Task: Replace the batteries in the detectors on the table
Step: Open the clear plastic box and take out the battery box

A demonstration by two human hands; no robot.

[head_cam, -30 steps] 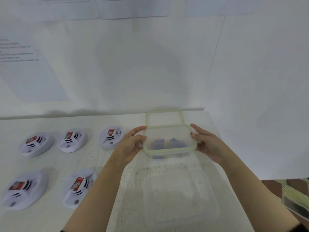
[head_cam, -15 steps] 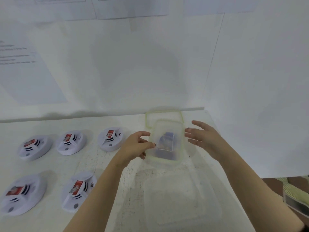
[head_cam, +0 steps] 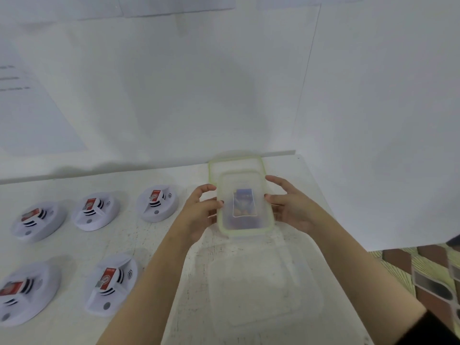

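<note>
Head view shows your left hand [head_cam: 199, 215] and right hand [head_cam: 291, 210] clasping the long sides of the clear box [head_cam: 246, 229] of batteries [head_cam: 245, 200] near the worktop's [head_cam: 154, 235] far right corner; it looks light, stiff and slick, so grip under its rim.

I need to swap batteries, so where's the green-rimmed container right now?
Head view, right of centre: green-rimmed container held between left hand and right hand, just beyond the clear tub, right of the detectors.
</note>
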